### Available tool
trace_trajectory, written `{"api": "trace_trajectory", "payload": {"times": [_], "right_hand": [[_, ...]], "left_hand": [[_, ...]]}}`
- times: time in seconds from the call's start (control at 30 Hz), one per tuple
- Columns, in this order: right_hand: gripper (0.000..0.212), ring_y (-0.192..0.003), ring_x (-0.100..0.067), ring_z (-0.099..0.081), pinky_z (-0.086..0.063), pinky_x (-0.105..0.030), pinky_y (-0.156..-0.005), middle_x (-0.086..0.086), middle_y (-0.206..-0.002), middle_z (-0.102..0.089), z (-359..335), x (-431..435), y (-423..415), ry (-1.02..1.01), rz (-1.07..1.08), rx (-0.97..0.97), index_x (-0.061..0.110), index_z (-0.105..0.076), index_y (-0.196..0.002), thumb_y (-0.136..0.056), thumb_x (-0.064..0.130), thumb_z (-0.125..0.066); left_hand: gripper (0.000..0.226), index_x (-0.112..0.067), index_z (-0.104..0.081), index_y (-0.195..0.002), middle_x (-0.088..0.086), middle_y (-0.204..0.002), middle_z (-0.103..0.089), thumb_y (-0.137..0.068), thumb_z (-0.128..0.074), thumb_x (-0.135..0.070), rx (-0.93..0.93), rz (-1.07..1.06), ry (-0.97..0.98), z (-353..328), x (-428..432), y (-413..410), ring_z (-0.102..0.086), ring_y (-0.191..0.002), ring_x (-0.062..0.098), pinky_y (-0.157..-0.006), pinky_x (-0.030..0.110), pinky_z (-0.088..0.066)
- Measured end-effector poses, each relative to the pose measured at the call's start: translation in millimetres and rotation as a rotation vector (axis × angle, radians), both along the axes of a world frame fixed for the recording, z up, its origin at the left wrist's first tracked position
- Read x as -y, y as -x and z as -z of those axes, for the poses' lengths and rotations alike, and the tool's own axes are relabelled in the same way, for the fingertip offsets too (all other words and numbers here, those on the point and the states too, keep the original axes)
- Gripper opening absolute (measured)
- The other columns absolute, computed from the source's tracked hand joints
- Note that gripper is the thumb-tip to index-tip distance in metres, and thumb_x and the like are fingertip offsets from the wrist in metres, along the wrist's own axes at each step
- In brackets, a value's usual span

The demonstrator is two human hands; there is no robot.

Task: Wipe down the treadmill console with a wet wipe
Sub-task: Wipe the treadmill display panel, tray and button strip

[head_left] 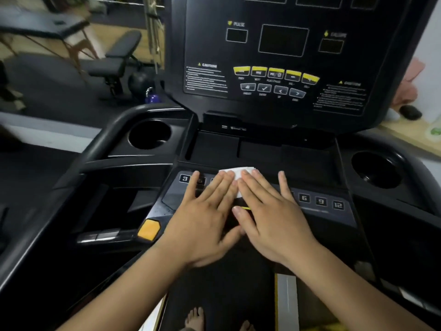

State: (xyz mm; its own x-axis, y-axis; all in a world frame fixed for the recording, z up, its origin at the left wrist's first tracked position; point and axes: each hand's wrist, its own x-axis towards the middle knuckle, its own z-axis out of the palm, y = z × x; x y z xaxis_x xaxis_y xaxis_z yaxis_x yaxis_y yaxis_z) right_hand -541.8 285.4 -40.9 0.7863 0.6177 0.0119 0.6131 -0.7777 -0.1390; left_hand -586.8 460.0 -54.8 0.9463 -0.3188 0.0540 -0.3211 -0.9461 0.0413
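Note:
The black treadmill console fills the upper middle, with dark display windows and yellow and grey buttons. Below it runs a lower panel with numbered keys 3, 6, 9 and 12. A white wet wipe lies flat on that panel's middle. My left hand and my right hand lie side by side, palms down, fingers spread, pressing on the wipe. Only the wipe's far edge and a strip between the hands show; the rest is hidden under my fingers.
Round cup holders sit at left and right of the console tray. An orange button is on the left handle bar. A weight bench and a kettlebell stand beyond at left. A wooden shelf with small items is at right.

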Motion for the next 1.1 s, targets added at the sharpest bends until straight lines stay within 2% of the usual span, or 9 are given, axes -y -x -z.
{"api": "trace_trajectory", "payload": {"times": [0.2,0.3,0.4,0.5,0.57,0.63,0.8,1.0,1.1], "right_hand": [[0.069,-0.149,-0.01,0.004,0.006,-0.053,-0.119,0.004,-0.162,-0.01,0,-66,-5,-0.015,-0.105,0.022,0.019,-0.016,-0.153,-0.096,0.055,-0.003],[0.068,-0.149,-0.011,0.003,0.005,-0.053,-0.119,0.003,-0.162,-0.011,2,-97,-3,-0.03,-0.133,0.03,0.018,-0.018,-0.153,-0.096,0.053,-0.004],[0.065,-0.149,-0.013,-0.005,0.0,-0.053,-0.119,0.001,-0.161,-0.021,6,-117,12,-0.097,-0.147,0.037,0.015,-0.027,-0.151,-0.098,0.049,-0.012],[0.061,-0.149,-0.014,-0.01,-0.006,-0.054,-0.118,-0.001,-0.159,-0.027,17,-117,51,-0.121,-0.19,0.036,0.013,-0.034,-0.149,-0.101,0.048,-0.021],[0.061,-0.148,-0.016,-0.015,-0.011,-0.054,-0.115,-0.002,-0.157,-0.031,24,-112,77,-0.111,-0.233,0.034,0.011,-0.039,-0.146,-0.1,0.049,-0.026],[0.06,-0.147,-0.015,-0.018,-0.013,-0.055,-0.114,-0.002,-0.155,-0.034,26,-108,76,-0.072,-0.217,0.062,0.01,-0.042,-0.144,-0.099,0.047,-0.029],[0.058,-0.147,-0.009,-0.015,-0.006,-0.057,-0.118,0.001,-0.157,-0.028,4,-109,10,0.043,-0.039,0.123,0.015,-0.031,-0.149,-0.1,0.044,-0.02],[0.058,-0.148,-0.013,-0.012,-0.012,-0.055,-0.117,0.001,-0.158,-0.027,19,-110,62,-0.026,-0.118,0.077,0.014,-0.035,-0.148,-0.097,0.042,-0.033],[0.06,-0.148,-0.013,-0.015,-0.014,-0.056,-0.113,0.002,-0.158,-0.028,30,-103,83,-0.048,-0.143,0.071,0.015,-0.037,-0.147,-0.094,0.041,-0.04]], "left_hand": [[0.08,-0.014,-0.016,-0.155,0.003,-0.163,-0.012,-0.093,-0.02,-0.064,0.012,-0.103,0.071,3,-62,10,-0.002,-0.151,0.013,-0.12,0.055,0.0],[0.081,-0.018,-0.011,-0.157,0.001,-0.164,-0.009,-0.092,-0.031,-0.062,-0.02,-0.111,0.218,6,-91,17,-0.013,-0.15,0.012,-0.122,0.049,0.001],[0.077,-0.016,-0.023,-0.154,-0.002,-0.16,-0.027,-0.091,-0.048,-0.051,-0.065,-0.061,0.487,5,-109,29,-0.026,-0.145,0.005,-0.123,0.041,-0.012],[0.06,-0.017,-0.044,-0.142,-0.009,-0.136,-0.058,-0.088,-0.062,-0.037,-0.04,-0.073,0.62,13,-122,60,-0.054,-0.126,0.006,-0.12,0.031,-0.022],[0.052,-0.025,-0.045,-0.136,-0.015,-0.118,-0.064,-0.089,-0.059,-0.042,-0.047,-0.132,0.647,17,-123,80,-0.06,-0.116,0.008,-0.116,0.024,-0.028],[0.053,-0.027,-0.036,-0.141,-0.013,-0.117,-0.06,-0.093,-0.05,-0.044,-0.072,-0.156,0.685,19,-116,74,-0.057,-0.118,0.012,-0.11,0.027,-0.035],[0.068,-0.01,-0.012,-0.155,0.01,-0.16,-0.025,-0.095,-0.014,-0.042,-0.045,-0.128,0.531,18,-99,-5,-0.016,-0.149,0.017,-0.123,0.041,-0.01],[0.059,-0.011,-0.026,-0.153,0.006,-0.157,-0.034,-0.099,-0.029,-0.035,-0.009,-0.098,0.446,24,-110,60,-0.025,-0.147,0.013,-0.12,0.041,-0.017],[0.057,-0.006,-0.038,-0.147,0.012,-0.154,-0.038,-0.097,-0.036,-0.033,0.106,-0.133,0.301,35,-105,86,-0.028,-0.146,0.022,-0.115,0.046,-0.024]]}}
